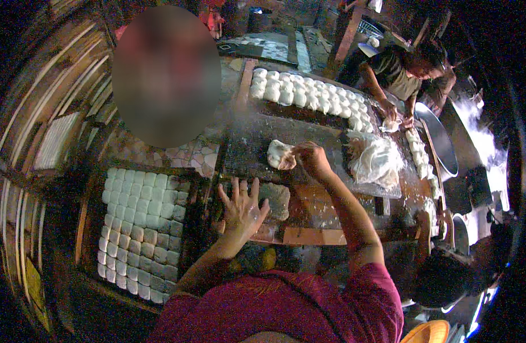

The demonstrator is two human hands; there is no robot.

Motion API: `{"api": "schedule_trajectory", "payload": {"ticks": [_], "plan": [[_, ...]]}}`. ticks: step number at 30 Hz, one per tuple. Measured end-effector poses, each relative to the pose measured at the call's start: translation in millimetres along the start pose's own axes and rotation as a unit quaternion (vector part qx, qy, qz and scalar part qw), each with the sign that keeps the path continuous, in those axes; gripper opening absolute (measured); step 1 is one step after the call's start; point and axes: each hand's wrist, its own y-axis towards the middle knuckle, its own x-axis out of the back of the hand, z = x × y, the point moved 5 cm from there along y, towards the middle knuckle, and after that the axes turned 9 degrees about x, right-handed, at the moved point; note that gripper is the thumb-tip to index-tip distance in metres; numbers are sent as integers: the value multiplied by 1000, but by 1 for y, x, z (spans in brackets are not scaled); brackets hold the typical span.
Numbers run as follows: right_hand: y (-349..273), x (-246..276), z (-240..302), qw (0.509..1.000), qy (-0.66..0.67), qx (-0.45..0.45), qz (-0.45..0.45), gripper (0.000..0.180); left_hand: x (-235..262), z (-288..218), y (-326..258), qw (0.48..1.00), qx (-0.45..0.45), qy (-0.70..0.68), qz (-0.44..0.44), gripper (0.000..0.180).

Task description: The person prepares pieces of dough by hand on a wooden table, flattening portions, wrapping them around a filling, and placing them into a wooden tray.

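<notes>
My right hand (314,162) is closed at the right edge of a small lump of white dough (280,154) on the floured wooden table (263,130). Its fingers pinch the lump's side, though their tips are partly hidden. Fingers spread wide, my left hand (243,210) is open over the table's near left part and holds nothing. Beside its thumb lies a flat, tan-grey piece (275,201), whose kind I cannot make out. A large mass of soft dough (377,162) rests to the right of my right hand.
Rows of dough balls (311,95) line the table's far side. A tray of packed pale buns (138,208) stands at left. Across the table, a person (404,80) handles dough beside a large metal pan (438,137). Another person (446,274) is at near right. Steam rises far right.
</notes>
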Motion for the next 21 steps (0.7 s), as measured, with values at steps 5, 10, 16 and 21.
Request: {"api": "schedule_trajectory", "payload": {"ticks": [5,10,16,21], "plan": [[28,-21,26,963,105,-207,-137,14,-3,2,-1,999,19,20,25,56],[41,-85,30,974,-213,-76,13,23,2,-6,3,1000,-10,-1,12,55],[28,-27,-32,944,166,-268,-96,6,17,0,43,962,25,-271,2,43],[-13,33,-65,897,306,-249,-200,4,-4,-32,111,944,-86,-317,22,23]]}}
